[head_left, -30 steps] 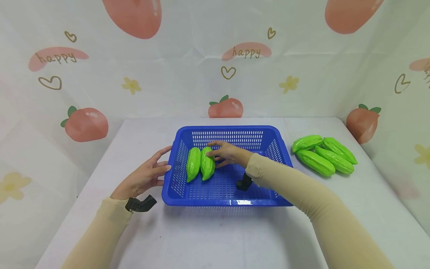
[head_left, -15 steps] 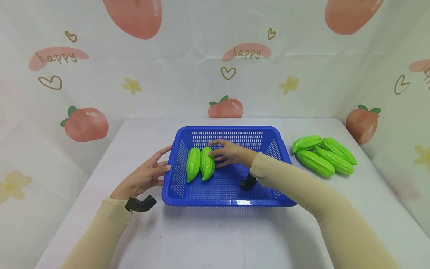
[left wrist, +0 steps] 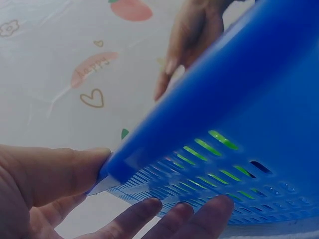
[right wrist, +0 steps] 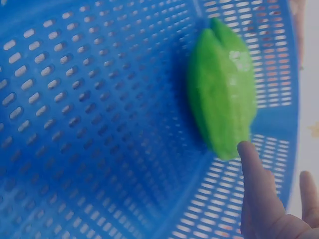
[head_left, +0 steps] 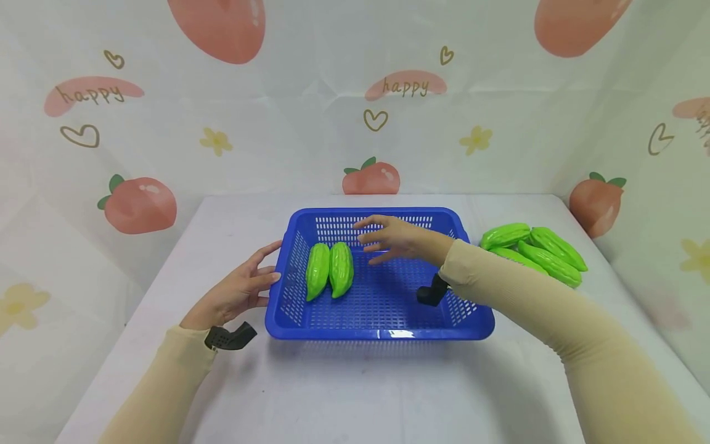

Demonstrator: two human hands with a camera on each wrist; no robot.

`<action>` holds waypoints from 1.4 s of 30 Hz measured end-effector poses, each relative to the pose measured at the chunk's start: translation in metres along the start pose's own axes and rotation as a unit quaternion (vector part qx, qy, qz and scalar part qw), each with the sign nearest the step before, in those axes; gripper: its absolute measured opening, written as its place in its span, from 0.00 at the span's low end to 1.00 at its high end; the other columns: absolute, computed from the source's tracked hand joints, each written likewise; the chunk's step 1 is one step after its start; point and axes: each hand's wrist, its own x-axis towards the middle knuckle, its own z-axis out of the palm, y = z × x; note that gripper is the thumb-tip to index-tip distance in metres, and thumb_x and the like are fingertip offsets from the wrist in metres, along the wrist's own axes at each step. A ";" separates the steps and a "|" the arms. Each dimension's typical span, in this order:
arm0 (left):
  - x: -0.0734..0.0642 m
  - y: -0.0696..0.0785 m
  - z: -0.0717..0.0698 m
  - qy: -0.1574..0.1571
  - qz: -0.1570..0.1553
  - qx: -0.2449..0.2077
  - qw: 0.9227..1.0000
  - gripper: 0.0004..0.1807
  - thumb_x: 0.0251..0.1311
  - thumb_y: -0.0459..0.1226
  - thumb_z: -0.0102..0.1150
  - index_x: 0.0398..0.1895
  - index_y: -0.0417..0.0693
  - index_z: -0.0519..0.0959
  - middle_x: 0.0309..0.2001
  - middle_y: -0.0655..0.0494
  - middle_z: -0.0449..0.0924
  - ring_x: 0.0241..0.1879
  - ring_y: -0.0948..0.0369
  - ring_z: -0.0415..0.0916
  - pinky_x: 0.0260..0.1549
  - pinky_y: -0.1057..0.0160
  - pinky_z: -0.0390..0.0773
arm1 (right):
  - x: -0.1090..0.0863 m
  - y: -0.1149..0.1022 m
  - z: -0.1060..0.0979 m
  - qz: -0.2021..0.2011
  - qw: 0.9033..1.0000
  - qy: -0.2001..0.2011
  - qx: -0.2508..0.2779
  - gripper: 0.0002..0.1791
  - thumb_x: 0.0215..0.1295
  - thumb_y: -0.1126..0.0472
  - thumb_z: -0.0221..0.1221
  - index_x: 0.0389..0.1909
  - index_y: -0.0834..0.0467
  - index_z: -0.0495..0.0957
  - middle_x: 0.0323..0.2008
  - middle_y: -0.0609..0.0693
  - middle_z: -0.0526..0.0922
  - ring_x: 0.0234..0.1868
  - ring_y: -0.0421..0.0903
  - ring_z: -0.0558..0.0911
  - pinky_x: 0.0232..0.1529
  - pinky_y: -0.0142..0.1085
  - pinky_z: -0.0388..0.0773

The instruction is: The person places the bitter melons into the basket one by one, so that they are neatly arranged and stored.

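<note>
Two glossy green bitter melons (head_left: 341,269) lie side by side at the left end of a blue plastic basket (head_left: 344,334). My right hand (head_left: 392,237) hovers over the basket to the right of them, fingers spread and holding nothing. In the right wrist view the melons (right wrist: 224,94) sit against the slotted wall, with one fingertip overlapping the lower end. At the basket's left side my left hand (head_left: 235,290) touches the outside. The left wrist view shows its thumb (left wrist: 75,172) at the rim and the other fingers extended along the outer wall.
Several more bitter melons (head_left: 549,262) lie in a pile on the white table (head_left: 333,394), right of the basket; my right sleeve (head_left: 527,302) partly covers the front one. A patterned white cloth (head_left: 288,123) stands behind and at both sides.
My right hand has lifted off the right-hand melon in the basket and moved right and back, its fingers spreading. The left hand stays at the basket's side.
</note>
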 end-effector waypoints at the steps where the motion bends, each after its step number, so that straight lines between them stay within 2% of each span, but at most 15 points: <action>1: 0.000 0.000 0.000 0.001 0.000 0.002 1.000 0.42 0.68 0.41 0.55 0.77 0.68 0.41 0.68 0.36 0.61 0.50 0.53 0.80 0.51 0.51 0.80 | -0.003 -0.003 -0.001 -0.004 1.000 -0.006 -0.002 0.28 0.71 0.66 0.52 0.71 0.58 0.60 0.68 0.63 0.62 0.69 0.64 0.65 0.59 0.55 0.73; 5: 0.001 0.000 0.000 -0.002 0.002 0.002 1.000 0.42 0.69 0.40 0.54 0.77 0.69 0.41 0.64 0.38 0.65 0.49 0.53 0.80 0.50 0.51 0.80 | -0.019 -0.012 -0.006 -0.019 0.999 -0.022 -0.032 0.27 0.72 0.65 0.51 0.71 0.60 0.59 0.66 0.66 0.63 0.65 0.61 0.69 0.60 0.55 0.73; 10: 0.001 -0.001 0.000 0.003 0.002 0.010 1.000 0.42 0.69 0.41 0.54 0.77 0.69 0.41 0.65 0.37 0.63 0.49 0.54 0.80 0.50 0.51 0.80 | -0.038 -0.021 -0.015 -0.047 0.996 -0.025 -0.076 0.24 0.72 0.63 0.51 0.67 0.61 0.63 0.58 0.61 0.70 0.57 0.56 0.76 0.58 0.54 0.75; 15: 0.001 -0.001 -0.001 0.005 -0.001 0.010 1.000 0.42 0.68 0.41 0.55 0.77 0.70 0.41 0.65 0.36 0.64 0.50 0.53 0.80 0.51 0.50 0.80 | -0.057 -0.028 -0.025 -0.083 0.991 -0.042 -0.095 0.22 0.74 0.62 0.50 0.65 0.62 0.64 0.59 0.62 0.71 0.58 0.56 0.76 0.58 0.54 0.75; 21: 0.001 0.000 0.000 0.013 -0.002 0.012 1.000 0.43 0.68 0.42 0.56 0.77 0.70 0.42 0.67 0.36 0.62 0.49 0.55 0.80 0.50 0.51 0.81 | -0.080 -0.030 -0.038 -0.105 0.984 -0.044 -0.141 0.22 0.74 0.60 0.50 0.64 0.62 0.64 0.60 0.61 0.71 0.58 0.55 0.77 0.56 0.49 0.78; 24: 0.001 0.000 0.000 0.014 -0.001 0.010 1.000 0.43 0.68 0.42 0.56 0.77 0.69 0.42 0.68 0.36 0.60 0.49 0.55 0.80 0.50 0.51 0.81 | -0.092 -0.028 -0.046 -0.111 0.982 -0.030 -0.151 0.22 0.73 0.60 0.52 0.63 0.63 0.65 0.60 0.61 0.72 0.56 0.54 0.78 0.54 0.47 0.79; 27: 0.000 -0.001 -0.001 0.004 0.000 0.001 1.000 0.42 0.68 0.40 0.55 0.77 0.70 0.42 0.65 0.38 0.64 0.49 0.54 0.80 0.51 0.51 0.80 | -0.106 -0.025 -0.056 -0.121 0.982 -0.012 -0.147 0.22 0.72 0.60 0.53 0.63 0.63 0.66 0.60 0.60 0.72 0.56 0.51 0.79 0.54 0.45 0.80; 34: 0.001 -0.003 -0.003 -0.004 0.006 -0.002 1.000 0.42 0.68 0.40 0.55 0.76 0.71 0.42 0.59 0.44 0.70 0.49 0.53 0.80 0.51 0.50 0.80 | -0.140 -0.013 -0.086 -0.169 0.976 0.054 -0.124 0.16 0.74 0.59 0.50 0.60 0.52 0.68 0.55 0.47 0.78 0.54 0.41 0.81 0.53 0.36 0.80; 37: 0.002 -0.003 -0.003 -0.004 0.006 0.000 1.000 0.42 0.68 0.40 0.55 0.76 0.71 0.42 0.59 0.43 0.69 0.49 0.52 0.80 0.51 0.50 0.80 | -0.151 -0.004 -0.101 -0.190 0.974 0.072 -0.097 0.16 0.75 0.60 0.48 0.60 0.50 0.69 0.52 0.45 0.79 0.53 0.40 0.81 0.51 0.32 0.80; 42: 0.002 -0.004 -0.003 0.002 0.006 0.005 1.000 0.42 0.69 0.41 0.54 0.77 0.70 0.42 0.63 0.38 0.66 0.49 0.53 0.80 0.51 0.50 0.80 | -0.163 0.016 -0.122 -0.227 0.966 0.103 -0.068 0.16 0.74 0.64 0.47 0.60 0.52 0.70 0.52 0.44 0.79 0.52 0.38 0.81 0.48 0.30 0.81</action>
